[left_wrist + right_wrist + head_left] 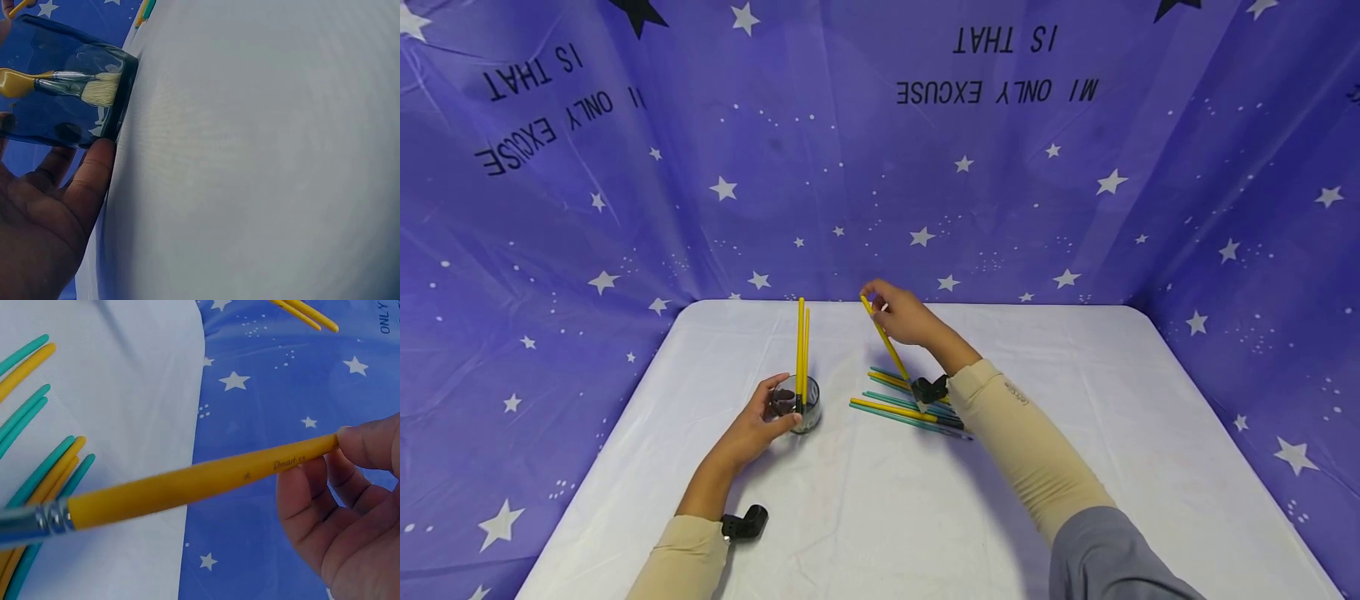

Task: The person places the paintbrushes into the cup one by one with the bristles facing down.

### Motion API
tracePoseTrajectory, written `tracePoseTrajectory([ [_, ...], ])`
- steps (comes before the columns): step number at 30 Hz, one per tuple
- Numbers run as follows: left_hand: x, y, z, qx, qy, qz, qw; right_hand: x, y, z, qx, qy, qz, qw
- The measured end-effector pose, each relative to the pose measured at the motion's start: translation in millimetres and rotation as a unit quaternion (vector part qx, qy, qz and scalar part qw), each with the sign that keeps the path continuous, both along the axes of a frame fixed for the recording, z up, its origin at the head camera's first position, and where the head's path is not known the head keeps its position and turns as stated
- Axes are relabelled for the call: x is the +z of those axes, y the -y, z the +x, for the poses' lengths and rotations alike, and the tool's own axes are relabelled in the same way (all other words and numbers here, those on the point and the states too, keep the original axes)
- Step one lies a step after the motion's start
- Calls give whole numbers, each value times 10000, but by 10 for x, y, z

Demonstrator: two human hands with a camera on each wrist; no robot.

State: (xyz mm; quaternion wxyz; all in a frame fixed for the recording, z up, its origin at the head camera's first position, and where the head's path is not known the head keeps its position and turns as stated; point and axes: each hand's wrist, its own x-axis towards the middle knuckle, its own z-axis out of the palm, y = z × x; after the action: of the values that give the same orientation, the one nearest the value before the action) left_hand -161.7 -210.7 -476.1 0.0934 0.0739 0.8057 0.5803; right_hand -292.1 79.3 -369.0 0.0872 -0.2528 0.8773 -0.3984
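Note:
My left hand [754,429] grips a clear dark-tinted glass [812,419], fingers and thumb round its sides. Two yellow paintbrushes [801,350] stand in the glass, handles up; the left wrist view shows their pale bristles [100,92] near its base. To the right, my right hand [906,317] pinches a yellow paintbrush [150,490] by the thin end of its handle. That brush slants with its head downward, above a loose pile of yellow and green paintbrushes [891,409] on the table. Its bristles lie outside the right wrist view.
A white cloth covers the table [865,517]. Purple curtains [850,167] with stars and lettering hang behind and at both sides. A black wrist camera [747,522] is worn on the left wrist, another [929,389] on the right, partly covering the pile.

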Motion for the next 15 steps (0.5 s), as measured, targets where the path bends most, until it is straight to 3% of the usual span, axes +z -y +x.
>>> tracePoseTrajectory([
  [8,9,-7,15,-79,-54,93,9999,73,67,77,-142,166,-621,9978],
  [15,36,-8,24,-48,-31,178,9998,82,146,138,-345,273,-1342,9900],
])
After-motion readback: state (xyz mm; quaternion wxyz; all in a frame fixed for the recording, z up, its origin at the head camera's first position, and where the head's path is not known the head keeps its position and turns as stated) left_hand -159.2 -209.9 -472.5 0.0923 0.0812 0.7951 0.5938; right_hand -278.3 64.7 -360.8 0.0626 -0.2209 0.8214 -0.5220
